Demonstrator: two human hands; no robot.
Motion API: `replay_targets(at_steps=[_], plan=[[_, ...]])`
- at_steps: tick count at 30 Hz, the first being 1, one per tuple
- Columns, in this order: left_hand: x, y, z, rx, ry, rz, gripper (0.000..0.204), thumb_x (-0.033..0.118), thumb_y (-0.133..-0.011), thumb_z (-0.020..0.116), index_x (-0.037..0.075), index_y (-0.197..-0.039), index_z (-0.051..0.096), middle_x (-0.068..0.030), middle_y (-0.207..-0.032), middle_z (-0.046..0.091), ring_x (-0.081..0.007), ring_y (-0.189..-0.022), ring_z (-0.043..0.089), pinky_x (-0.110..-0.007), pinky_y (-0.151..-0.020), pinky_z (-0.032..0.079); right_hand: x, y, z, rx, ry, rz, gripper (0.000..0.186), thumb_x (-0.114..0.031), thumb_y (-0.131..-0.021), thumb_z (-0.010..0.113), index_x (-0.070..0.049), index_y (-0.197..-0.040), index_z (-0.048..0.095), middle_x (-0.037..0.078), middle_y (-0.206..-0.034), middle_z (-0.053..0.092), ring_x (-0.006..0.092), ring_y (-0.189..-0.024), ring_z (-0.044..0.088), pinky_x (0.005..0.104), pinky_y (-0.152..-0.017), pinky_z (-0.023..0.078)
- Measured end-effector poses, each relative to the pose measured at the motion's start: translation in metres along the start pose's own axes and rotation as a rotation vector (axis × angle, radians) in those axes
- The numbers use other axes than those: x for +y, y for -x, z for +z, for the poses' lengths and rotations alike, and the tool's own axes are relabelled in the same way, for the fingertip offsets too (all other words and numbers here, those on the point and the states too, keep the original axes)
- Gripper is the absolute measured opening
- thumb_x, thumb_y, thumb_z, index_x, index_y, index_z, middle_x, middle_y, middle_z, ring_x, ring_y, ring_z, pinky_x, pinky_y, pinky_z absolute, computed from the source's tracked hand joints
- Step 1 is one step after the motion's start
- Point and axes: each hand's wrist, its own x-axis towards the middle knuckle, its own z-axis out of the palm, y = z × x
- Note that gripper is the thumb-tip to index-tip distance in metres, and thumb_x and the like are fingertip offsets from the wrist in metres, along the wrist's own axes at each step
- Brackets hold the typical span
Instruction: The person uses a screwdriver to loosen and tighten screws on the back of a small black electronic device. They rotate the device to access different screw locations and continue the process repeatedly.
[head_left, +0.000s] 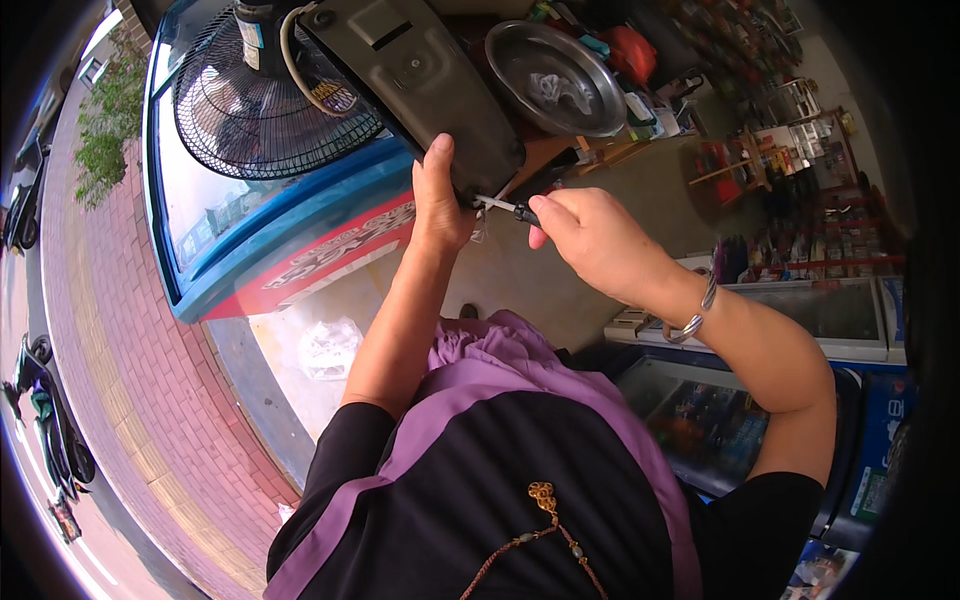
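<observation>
A long dark grey metal casing is tilted up in front of me, its pressed, flat face showing. My left hand grips its near lower end, thumb lying along the edge and the other fingers hidden behind it. My right hand is closed around the black handle of a screwdriver. The screwdriver's shaft points left, its tip at the casing's lower corner beside my left hand. Whether the tip sits in a screw is too small to tell. A pale hose or cable loops beside the casing's upper left edge.
A black fan with a wire guard lies left of the casing, over a blue-edged freezer. A steel basin stands behind to the right. White plastic bag on the floor. Glass-topped freezer at right; crowded shelves beyond.
</observation>
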Motion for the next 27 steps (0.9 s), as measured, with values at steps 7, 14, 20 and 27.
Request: replay_targets(at_steps=[7,14,20,27], plan=[[0.000,-0.002,-0.004,0.036,-0.058,-0.027,0.063,0.039,-0.091,0.065,0.000,-0.136,0.046,-0.0145,-0.125,0.060,-0.0274,-0.110,0.062,-0.042,-0.096,0.052,-0.008,0.006,-0.006,0.015,1.267,-0.853,0.017,-0.017,-0.083,0.065,-0.001,-0.087,0.063,0.005,-0.064,0.058,0.0184,-0.061,0.064,0.0313,-0.053,0.047],[0.007,0.005,0.012,-0.026,-0.011,0.004,0.066,0.043,-0.090,0.067,-0.001,-0.135,0.048,-0.0158,-0.125,0.060,-0.0289,-0.110,0.063,-0.044,-0.096,0.054,0.001,0.016,-0.006,0.234,0.659,-0.625,0.024,-0.014,-0.080,0.075,0.000,-0.099,0.069,0.004,-0.074,0.061,0.0218,-0.068,0.065,0.0359,-0.060,0.051],[0.010,0.006,0.012,-0.010,-0.023,-0.015,0.067,0.044,-0.090,0.068,-0.002,-0.134,0.049,-0.0158,-0.123,0.062,-0.0285,-0.110,0.064,-0.044,-0.097,0.054,-0.010,0.017,0.008,0.206,0.049,-0.149,0.026,-0.025,-0.091,0.066,0.000,-0.086,0.066,0.019,-0.077,0.068,0.0359,-0.072,0.067,0.0409,-0.065,0.053],[0.005,0.005,0.007,-0.026,-0.143,-0.005,0.071,0.053,-0.089,0.063,0.005,-0.139,0.047,-0.0121,-0.134,0.058,-0.0289,-0.121,0.057,-0.044,-0.107,0.044,-0.009,-0.002,-0.008,0.068,0.398,-0.107,0.035,-0.025,-0.096,0.055,0.000,-0.074,0.065,0.021,-0.068,0.064,0.0388,-0.067,0.066,0.0469,-0.061,0.051]])
